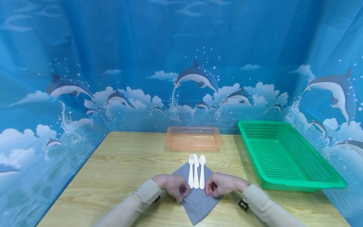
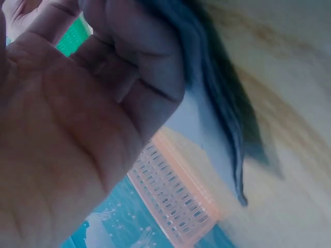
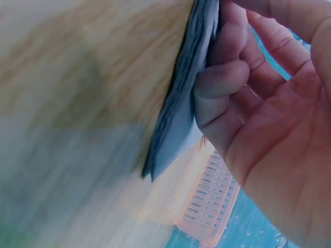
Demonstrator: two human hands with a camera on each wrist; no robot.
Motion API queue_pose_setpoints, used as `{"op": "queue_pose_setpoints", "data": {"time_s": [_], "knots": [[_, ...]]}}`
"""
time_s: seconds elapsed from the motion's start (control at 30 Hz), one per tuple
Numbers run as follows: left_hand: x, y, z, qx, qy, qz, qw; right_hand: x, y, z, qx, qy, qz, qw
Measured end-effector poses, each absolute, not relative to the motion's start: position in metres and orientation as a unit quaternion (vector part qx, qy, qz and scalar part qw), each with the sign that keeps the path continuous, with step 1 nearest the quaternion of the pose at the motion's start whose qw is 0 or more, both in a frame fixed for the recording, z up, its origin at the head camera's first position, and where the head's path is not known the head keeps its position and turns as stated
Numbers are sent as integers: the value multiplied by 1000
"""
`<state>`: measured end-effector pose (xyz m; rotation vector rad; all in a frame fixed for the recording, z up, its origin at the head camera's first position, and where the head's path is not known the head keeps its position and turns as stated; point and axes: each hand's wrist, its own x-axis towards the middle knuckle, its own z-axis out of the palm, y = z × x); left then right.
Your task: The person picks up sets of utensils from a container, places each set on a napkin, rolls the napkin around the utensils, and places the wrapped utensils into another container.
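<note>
A grey cloth napkin [image 1: 198, 206] lies folded on the table, with one corner toward the near edge. On it a white fork [image 1: 191, 174], knife [image 1: 196, 174] and spoon [image 1: 202, 174] stand side by side, handles toward me. My left hand [image 1: 173, 185] pinches the napkin's left side, just beside the fork handle. At the opposite side, close to the spoon handle, my right hand [image 1: 224, 183] grips the edge with curled fingers. Layered napkin edges [image 3: 178, 113] show against the fingers in the right wrist view; the left wrist view has similar layers [image 2: 220, 119].
Behind the cutlery, an orange translucent basket [image 1: 193, 148] stands at the table's back edge. A large green basket [image 1: 255, 167] takes up the right side, not far from the right forearm. A blue dolphin-print curtain [image 1: 136, 63] encloses the wooden table [image 1: 113, 176].
</note>
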<state>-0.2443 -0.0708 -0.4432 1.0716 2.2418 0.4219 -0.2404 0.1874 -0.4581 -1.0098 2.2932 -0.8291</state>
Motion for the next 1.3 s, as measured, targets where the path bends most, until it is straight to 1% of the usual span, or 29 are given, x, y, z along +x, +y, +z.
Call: {"op": "queue_pose_setpoints", "data": {"time_s": [0.07, 0.17, 0.37, 0.47, 0.67, 0.73, 0.8, 0.97, 1.03, 1.1, 1.3], "knots": [[-246, -72, -444, 407, 845, 168, 302, -239, 188, -458, -368, 838, -312, 254], [-249, -77, -446, 410, 834, 200, 312, -238, 189, -457, -377, 831, -321, 254], [-260, -88, -448, 380, 800, 277, 372, -234, 191, -455, -381, 831, -320, 250], [-265, -91, -448, 368, 793, 292, 388, -232, 191, -453, -378, 843, -299, 238], [-268, -93, -448, 344, 796, 309, 391, -234, 186, -455, -391, 855, -285, 188], [-266, -94, -447, 341, 805, 301, 381, -236, 187, -456, -389, 856, -292, 175], [-265, -93, -445, 343, 822, 281, 357, -237, 188, -456, -383, 858, -301, 167], [-265, -88, -440, 372, 865, 232, 245, -241, 190, -453, -364, 860, -322, 152], [-268, -86, -439, 378, 868, 242, 213, -243, 190, -452, -351, 865, -328, 147], [-272, -84, -438, 380, 866, 258, 197, -245, 190, -452, -342, 870, -326, 139], [-280, -81, -441, 363, 872, 280, 172, -251, 190, -453, -312, 883, -325, 128]]}}
